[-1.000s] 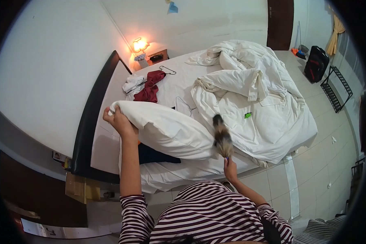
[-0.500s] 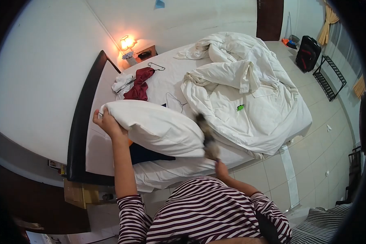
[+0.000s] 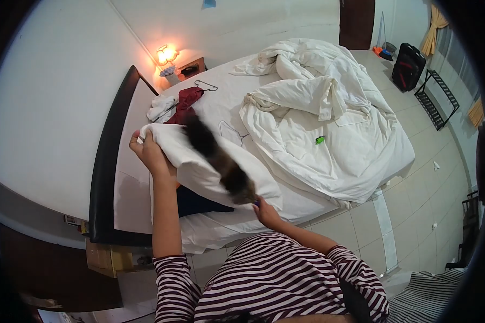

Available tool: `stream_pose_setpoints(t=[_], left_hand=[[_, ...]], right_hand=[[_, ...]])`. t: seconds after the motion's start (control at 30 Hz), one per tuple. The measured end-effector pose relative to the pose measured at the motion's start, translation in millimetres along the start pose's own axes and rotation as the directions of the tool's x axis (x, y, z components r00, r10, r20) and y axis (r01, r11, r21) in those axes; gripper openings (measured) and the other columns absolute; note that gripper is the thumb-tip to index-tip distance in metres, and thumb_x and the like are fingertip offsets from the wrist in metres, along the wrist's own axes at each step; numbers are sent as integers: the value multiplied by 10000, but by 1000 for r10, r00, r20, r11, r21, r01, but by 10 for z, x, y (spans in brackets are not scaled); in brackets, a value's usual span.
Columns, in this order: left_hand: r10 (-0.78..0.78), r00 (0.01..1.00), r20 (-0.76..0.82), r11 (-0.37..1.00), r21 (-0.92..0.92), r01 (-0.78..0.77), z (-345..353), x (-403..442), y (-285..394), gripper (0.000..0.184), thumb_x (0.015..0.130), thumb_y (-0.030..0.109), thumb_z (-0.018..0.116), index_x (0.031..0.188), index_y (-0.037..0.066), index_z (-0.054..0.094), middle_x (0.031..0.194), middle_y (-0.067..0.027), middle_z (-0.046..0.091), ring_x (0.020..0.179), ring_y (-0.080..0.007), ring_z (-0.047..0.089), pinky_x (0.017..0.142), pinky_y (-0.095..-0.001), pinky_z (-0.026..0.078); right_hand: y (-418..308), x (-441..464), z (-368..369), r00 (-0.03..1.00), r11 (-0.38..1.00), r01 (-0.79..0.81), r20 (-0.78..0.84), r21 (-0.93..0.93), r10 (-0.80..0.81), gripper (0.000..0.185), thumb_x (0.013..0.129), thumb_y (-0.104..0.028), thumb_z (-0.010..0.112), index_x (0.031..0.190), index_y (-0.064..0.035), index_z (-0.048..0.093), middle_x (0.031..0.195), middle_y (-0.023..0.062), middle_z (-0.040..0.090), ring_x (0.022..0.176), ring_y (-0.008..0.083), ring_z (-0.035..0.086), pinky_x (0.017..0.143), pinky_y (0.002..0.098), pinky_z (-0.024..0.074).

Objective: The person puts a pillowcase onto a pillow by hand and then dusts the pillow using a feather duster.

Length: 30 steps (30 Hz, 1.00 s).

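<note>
My left hand (image 3: 152, 152) grips one corner of a white pillow (image 3: 199, 173), which is raised at a tilt above the mattress. In my right hand (image 3: 266, 212) is the handle end of a fluffy brown and black duster (image 3: 221, 161), blurred by motion. The duster lies across the pillow's upper side; whether it touches is hard to tell. Beneath the pillow a dark blue cloth (image 3: 199, 202) shows on the bed. Beyond the pillow are a dark red cloth (image 3: 187, 101), a white cloth (image 3: 160, 107) and wire hangers (image 3: 206, 86).
A crumpled white duvet (image 3: 328, 118) covers the bed's right part, with a small green object (image 3: 320, 140) on it. Behind stands a lit lamp (image 3: 167, 55). A black suitcase (image 3: 408, 67) and a black rack (image 3: 436, 99) stand on the floor at right.
The duster has swung from the pillow's right end up and left across it, and my right hand has moved left. The pillow looks more bent. The view has shifted slightly.
</note>
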<state>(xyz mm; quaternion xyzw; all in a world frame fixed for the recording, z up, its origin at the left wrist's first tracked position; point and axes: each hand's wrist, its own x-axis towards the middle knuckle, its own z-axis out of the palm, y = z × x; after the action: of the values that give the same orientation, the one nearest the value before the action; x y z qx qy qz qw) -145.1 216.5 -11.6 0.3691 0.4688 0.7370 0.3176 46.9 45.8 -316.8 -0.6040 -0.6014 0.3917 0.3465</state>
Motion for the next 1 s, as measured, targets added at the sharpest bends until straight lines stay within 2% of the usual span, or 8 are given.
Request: stream_pose_setpoints(t=[0.07, 0.2, 0.47, 0.6, 0.73, 0.83, 0.93, 1.0], left_hand=[[-40, 999, -19, 999, 7, 40, 16, -68, 88, 364, 953, 128, 531, 1270, 105, 356, 1099, -160, 534, 938, -235, 622, 754, -335, 569], [4, 995, 96, 993, 118, -16, -106, 67, 53, 288, 956, 85, 514, 1225, 103, 413, 1075, -171, 545, 926, -207, 599, 755, -299, 524], [31, 933, 358, 991, 110, -75, 1, 213, 212, 270, 967, 85, 512, 1216, 87, 411, 977, -143, 612, 831, -149, 617, 724, -261, 507], [7, 850, 526, 994, 92, -65, 215, 35, 406, 263, 950, 79, 532, 1191, 91, 428, 934, -96, 608, 790, -121, 599, 668, -233, 484], [15, 731, 682, 984, 118, -130, 546, 84, 328, 209, 936, 83, 542, 1126, 113, 463, 787, 5, 541, 676, -39, 497, 586, -190, 386], [13, 645, 764, 984, 104, -143, 863, -16, 447, 178, 937, 68, 541, 1087, 106, 452, 772, 12, 516, 657, -36, 465, 575, -192, 370], [99, 494, 864, 986, -17, -167, 955, -12, 596, 180, 934, 40, 540, 1056, 107, 426, 781, 8, 520, 666, -48, 470, 599, -197, 385], [91, 413, 906, 976, 2, -219, 850, 102, 759, 192, 939, 17, 528, 1052, 101, 398, 867, -23, 523, 758, -66, 498, 718, -213, 416]], right_hand=[[1274, -275, 490, 990, 990, -47, -135, -131, 29, 446, 972, -304, 462, 1298, -13, 370, 1046, 328, 596, 923, 492, 593, 779, 543, 469], [1973, -1052, 184, 801, 791, -599, -87, -129, 592, 418, 986, -366, 404, 1207, -11, 403, 989, 311, 621, 926, 496, 594, 790, 561, 465], [1143, -461, -462, 912, 975, -203, -381, -92, 154, 414, 879, -386, 649, 944, -8, 492, 757, 255, 609, 702, 472, 580, 619, 497, 458], [844, 294, -345, 887, 987, 135, -453, 82, -84, 347, 876, -194, 618, 1135, -10, 477, 994, 242, 589, 882, 353, 578, 756, 382, 460], [679, 535, 442, 959, 935, 78, -282, 345, 24, 521, 889, -98, 562, 1345, -39, 317, 1067, 136, 558, 984, 200, 551, 804, 329, 466], [191, 332, 492, 994, 567, -105, 102, 817, 37, 510, 926, 3, 463, 1392, -69, 267, 1201, 127, 480, 1074, 212, 555, 867, 386, 552], [106, 242, 421, 982, 494, -107, 168, 863, -81, 574, 900, 47, 447, 1420, -69, 234, 1201, 124, 481, 1064, 281, 575, 852, 438, 571], [123, 290, 366, 999, 485, 7, -31, 875, 43, 538, 893, 45, 456, 1384, -68, 264, 1192, 113, 470, 1115, 276, 549, 811, 416, 591]])
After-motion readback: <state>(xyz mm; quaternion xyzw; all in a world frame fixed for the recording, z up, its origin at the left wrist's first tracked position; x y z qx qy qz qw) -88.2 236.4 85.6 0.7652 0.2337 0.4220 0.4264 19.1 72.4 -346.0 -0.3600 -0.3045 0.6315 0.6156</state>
